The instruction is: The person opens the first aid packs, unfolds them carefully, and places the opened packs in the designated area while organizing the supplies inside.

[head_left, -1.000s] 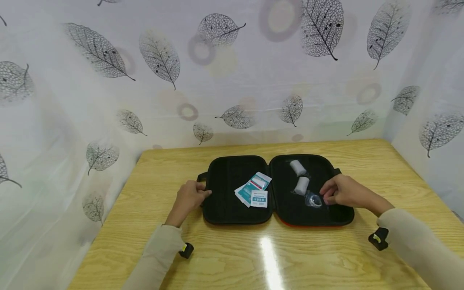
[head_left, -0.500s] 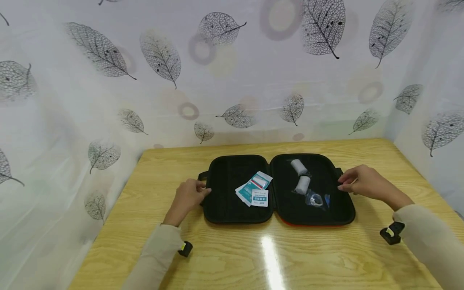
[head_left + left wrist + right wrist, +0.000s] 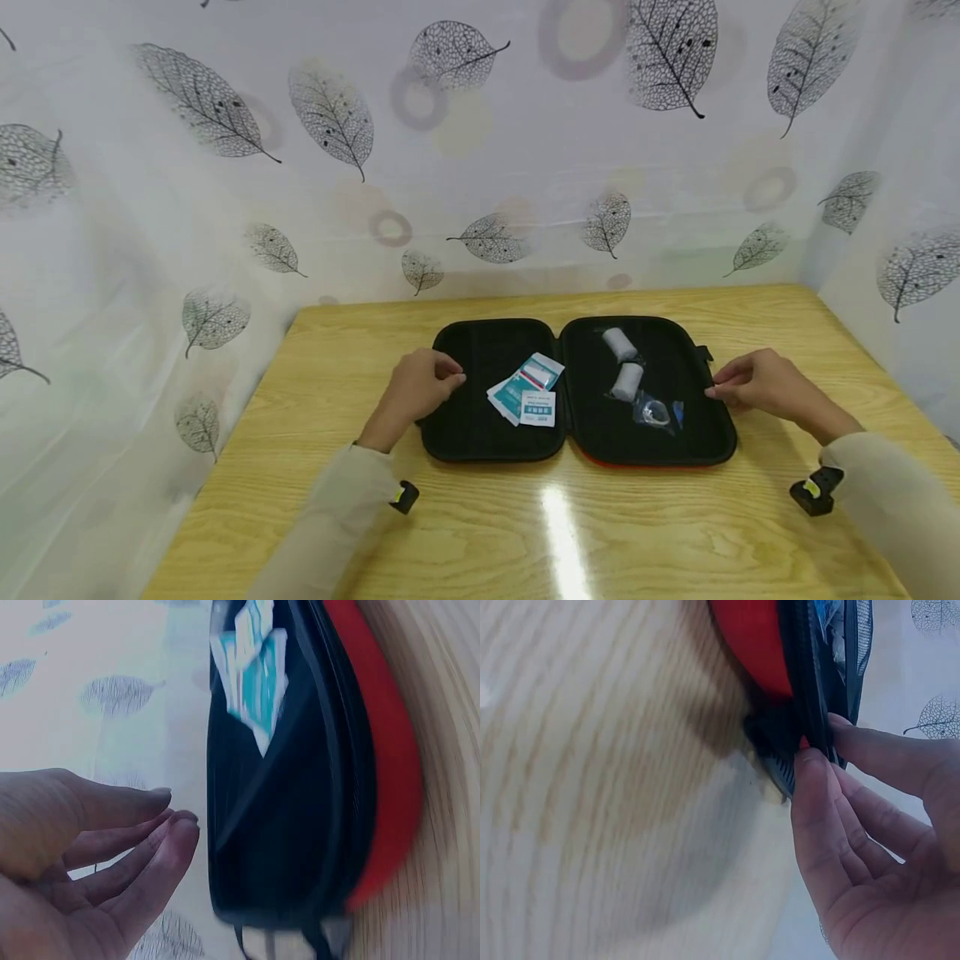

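Observation:
A black-lined case (image 3: 472,437) with a red outer shell (image 3: 397,772) lies unfolded on the table. Over its left half hovers my left hand (image 3: 420,387), thumb and fingers loosely bent with nothing between them. My right hand (image 3: 768,387) pinches the case's right edge between thumb and fingers, beside a black strap (image 3: 772,750). Teal-and-white sachets (image 3: 510,398) and a smaller white packet (image 3: 538,408) lie in the left half. The right half holds two white bandage rolls (image 3: 627,382), a clear bag with a white ring (image 3: 655,412) and a small blue piece (image 3: 678,412).
The wooden table (image 3: 480,533) extends around the case on all sides. A leaf-printed white sheet (image 3: 510,167) hangs behind the table and along both sides. Black wrist cameras (image 3: 816,492) are worn at both sleeves.
My right hand has moved from inside the right half out to the right edge and now pinches it. My left hand has left the left edge, rising rightward over the left half.

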Action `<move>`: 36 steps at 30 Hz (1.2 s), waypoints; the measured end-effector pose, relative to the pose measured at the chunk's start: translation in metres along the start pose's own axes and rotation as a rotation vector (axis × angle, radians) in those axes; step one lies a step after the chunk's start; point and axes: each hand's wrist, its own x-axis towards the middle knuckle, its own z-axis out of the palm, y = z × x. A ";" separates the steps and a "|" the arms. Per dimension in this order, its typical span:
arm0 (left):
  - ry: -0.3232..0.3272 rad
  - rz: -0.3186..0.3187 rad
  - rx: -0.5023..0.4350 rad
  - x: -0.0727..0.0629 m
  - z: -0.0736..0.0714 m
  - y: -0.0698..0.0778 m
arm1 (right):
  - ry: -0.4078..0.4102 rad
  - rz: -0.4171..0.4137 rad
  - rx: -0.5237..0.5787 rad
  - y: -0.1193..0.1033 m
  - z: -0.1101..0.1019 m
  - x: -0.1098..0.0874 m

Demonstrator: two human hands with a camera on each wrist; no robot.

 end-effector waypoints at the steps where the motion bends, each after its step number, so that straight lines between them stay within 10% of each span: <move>1: -0.025 0.003 -0.021 0.002 0.002 0.004 | 0.000 0.010 0.008 0.001 0.000 0.000; 13: -0.227 -0.013 -0.116 0.024 0.038 0.028 | -0.020 0.070 0.099 0.006 0.006 -0.002; 36: -0.322 -0.084 -0.447 0.029 0.066 0.029 | -0.006 0.109 0.116 0.008 0.008 -0.002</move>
